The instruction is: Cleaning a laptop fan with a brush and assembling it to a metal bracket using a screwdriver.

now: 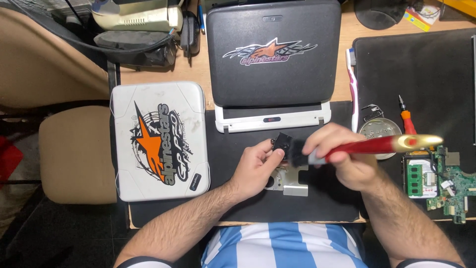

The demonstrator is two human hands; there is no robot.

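Observation:
My left hand [255, 166] grips a small black fan part [282, 143] joined to a silver metal heatsink plate [293, 179], held just above a black mat [317, 198]. A paintbrush with a red handle and gold end [382, 145] is in my right hand [342, 156]; its dark bristles [297, 153] touch the black part. Both hands are at the middle of the desk, close together.
A white laptop shell with an orange and black sticker [159, 140] lies at the left. A black-lidded laptop [273, 57] stands behind. At the right lie a toothbrush [353, 89], a round metal tin [380, 130], a screwdriver [406, 117] and a green circuit board [444, 182].

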